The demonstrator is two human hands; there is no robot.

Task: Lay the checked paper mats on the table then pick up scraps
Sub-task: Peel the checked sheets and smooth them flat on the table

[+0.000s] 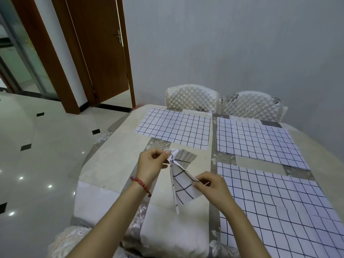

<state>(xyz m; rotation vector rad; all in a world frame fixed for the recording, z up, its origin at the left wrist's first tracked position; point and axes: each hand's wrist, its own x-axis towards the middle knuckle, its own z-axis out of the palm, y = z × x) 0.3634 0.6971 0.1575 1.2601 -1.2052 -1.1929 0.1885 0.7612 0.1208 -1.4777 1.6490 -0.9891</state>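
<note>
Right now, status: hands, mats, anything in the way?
Left hand and right hand both pinch one folded mat, held above the table. Three mats flat. Near-left spot free.

I am looking down over a table that is running away from me toward the wall. Three checked paper mats are lying flat on it: the far-left mat is sitting beside the far-right mat, and the near-right mat is lying in front of the far-right one. A folded mat is hanging above the table's near-left part, between my left hand and my right hand, both pinching it. Two chairs are standing side by side behind the table, against the wall. A door is standing to the far left, beyond the floor.
</note>
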